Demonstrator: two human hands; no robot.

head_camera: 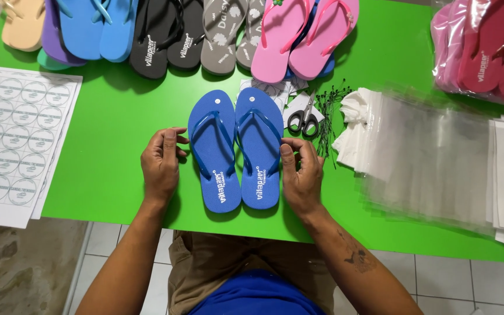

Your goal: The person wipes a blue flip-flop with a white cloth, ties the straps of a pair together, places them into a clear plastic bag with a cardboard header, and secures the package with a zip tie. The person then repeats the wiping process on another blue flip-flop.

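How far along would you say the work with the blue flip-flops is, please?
Done: the blue flip-flops lie side by side as a matched pair on the green table. In hand: the left hand and right hand flank the pair, fingers at its outer edges. Left: the pair is unbagged; the clear bags, scissors and sticker sheets lie untouched, and more flip-flops wait behind.

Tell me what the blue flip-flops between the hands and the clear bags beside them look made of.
Blue flip-flops: likely foam rubber, matte with a fine-textured footbed; the straps look glossier, perhaps plastic. Clear bags: thin see-through plastic film, glossy, showing glare and wrinkles.
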